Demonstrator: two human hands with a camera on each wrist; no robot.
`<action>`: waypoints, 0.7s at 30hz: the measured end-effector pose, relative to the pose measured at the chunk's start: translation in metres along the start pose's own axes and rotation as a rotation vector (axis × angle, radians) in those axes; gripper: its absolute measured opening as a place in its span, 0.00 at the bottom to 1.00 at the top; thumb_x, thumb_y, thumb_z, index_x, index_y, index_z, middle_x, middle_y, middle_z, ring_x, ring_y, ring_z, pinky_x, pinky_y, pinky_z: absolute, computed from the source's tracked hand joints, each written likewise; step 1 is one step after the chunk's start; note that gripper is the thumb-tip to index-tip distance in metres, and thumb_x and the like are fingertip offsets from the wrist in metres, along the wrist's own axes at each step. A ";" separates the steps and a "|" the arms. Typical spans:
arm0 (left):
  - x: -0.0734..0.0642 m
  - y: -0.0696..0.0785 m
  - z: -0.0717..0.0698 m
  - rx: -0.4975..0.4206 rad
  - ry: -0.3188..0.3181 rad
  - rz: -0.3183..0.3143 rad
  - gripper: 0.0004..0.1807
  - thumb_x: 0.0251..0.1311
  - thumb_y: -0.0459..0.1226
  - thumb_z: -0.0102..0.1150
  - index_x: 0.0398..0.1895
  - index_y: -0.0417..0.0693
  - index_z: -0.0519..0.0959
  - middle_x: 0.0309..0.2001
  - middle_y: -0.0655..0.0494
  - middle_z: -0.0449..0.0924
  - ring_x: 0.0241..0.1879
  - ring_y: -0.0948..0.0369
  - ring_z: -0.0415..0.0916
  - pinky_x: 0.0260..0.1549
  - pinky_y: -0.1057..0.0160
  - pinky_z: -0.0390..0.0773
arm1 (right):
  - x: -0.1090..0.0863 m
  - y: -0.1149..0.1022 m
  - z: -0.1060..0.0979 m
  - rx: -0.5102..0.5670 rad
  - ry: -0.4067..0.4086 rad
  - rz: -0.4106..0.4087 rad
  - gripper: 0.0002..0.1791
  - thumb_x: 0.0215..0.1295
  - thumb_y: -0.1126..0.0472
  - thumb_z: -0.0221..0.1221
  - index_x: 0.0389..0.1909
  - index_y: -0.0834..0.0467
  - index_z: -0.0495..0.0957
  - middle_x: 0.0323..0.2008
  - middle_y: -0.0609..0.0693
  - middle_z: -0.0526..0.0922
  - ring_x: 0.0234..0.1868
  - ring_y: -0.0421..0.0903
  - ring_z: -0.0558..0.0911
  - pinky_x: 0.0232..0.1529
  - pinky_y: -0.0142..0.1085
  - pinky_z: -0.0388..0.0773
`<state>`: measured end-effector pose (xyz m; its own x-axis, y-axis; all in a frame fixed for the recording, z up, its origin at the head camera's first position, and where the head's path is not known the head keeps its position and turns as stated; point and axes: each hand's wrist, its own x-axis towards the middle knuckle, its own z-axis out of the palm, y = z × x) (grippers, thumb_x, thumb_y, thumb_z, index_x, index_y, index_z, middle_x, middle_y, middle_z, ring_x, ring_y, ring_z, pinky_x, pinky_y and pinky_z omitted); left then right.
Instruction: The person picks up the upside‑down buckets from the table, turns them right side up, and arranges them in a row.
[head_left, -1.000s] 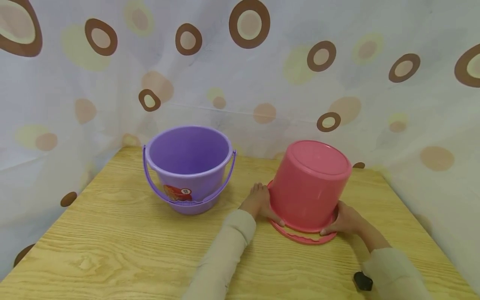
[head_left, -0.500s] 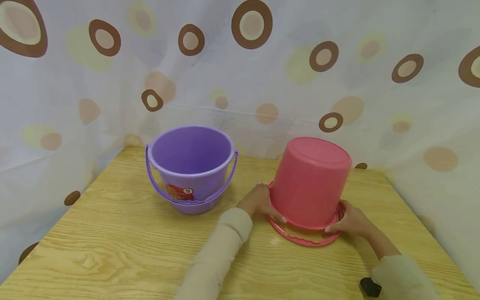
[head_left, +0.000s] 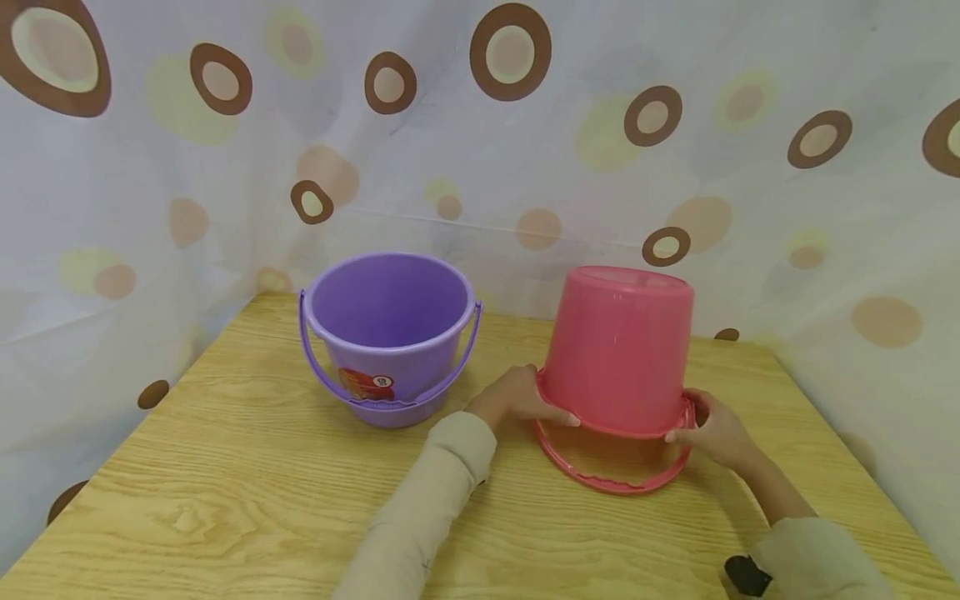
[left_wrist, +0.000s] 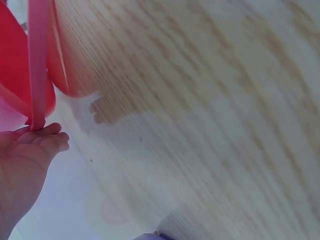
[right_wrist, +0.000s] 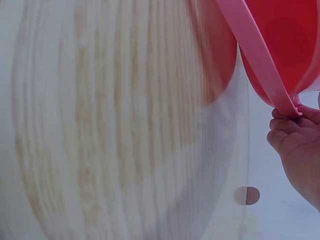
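A pink bucket (head_left: 618, 350) is held upside down at the right of the head view, its base up and its near rim raised off the table. My left hand (head_left: 521, 398) grips the rim at the bucket's left side, thumb along the front. On the opposite side my right hand (head_left: 716, 433) grips the rim near the handle's end. The bucket's pink handle (head_left: 609, 485) hangs below the rim in front. Both wrist views look into the red-lit inside (right_wrist: 282, 45) of the bucket. The far rim is hidden in the head view.
An upright purple bucket (head_left: 393, 362) with a red label stands to the left, its handle lowered in front. The wooden table (head_left: 247, 492) meets a patterned curtain (head_left: 450, 167) at the back and sides. A small black object (head_left: 746, 575) shows beside the right sleeve.
The pink bucket has risen slightly and its base has tipped away from me. The gap between rim and handle has widened. Both hands keep their grip, and the head view has shifted slightly.
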<state>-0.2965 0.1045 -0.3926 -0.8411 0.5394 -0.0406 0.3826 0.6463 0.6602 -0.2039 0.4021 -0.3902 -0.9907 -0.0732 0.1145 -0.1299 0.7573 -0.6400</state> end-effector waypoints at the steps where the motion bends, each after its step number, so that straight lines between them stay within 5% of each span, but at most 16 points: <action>1: 0.000 0.000 0.000 -0.014 0.003 -0.003 0.42 0.32 0.63 0.70 0.48 0.46 0.75 0.40 0.55 0.81 0.40 0.62 0.78 0.43 0.66 0.77 | 0.000 -0.001 0.000 0.011 0.007 0.002 0.44 0.50 0.60 0.67 0.61 0.78 0.56 0.55 0.76 0.68 0.41 0.16 0.66 0.38 0.15 0.70; 8: -0.003 0.001 -0.001 -0.169 0.037 -0.010 0.38 0.33 0.61 0.70 0.44 0.46 0.76 0.35 0.58 0.81 0.37 0.64 0.77 0.41 0.67 0.76 | 0.000 -0.005 -0.001 0.093 0.048 0.013 0.41 0.55 0.62 0.63 0.63 0.78 0.54 0.55 0.77 0.67 0.37 0.15 0.66 0.35 0.17 0.72; 21: -0.005 0.000 0.004 -0.280 0.113 0.005 0.40 0.38 0.59 0.70 0.50 0.40 0.76 0.42 0.50 0.82 0.43 0.61 0.78 0.45 0.65 0.77 | -0.004 -0.013 0.002 0.153 0.102 0.009 0.37 0.63 0.57 0.58 0.63 0.78 0.55 0.57 0.78 0.64 0.39 0.14 0.65 0.36 0.14 0.71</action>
<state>-0.2912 0.1039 -0.3953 -0.8827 0.4685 0.0365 0.2797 0.4613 0.8420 -0.1980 0.3910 -0.3837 -0.9837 0.0055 0.1799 -0.1333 0.6494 -0.7486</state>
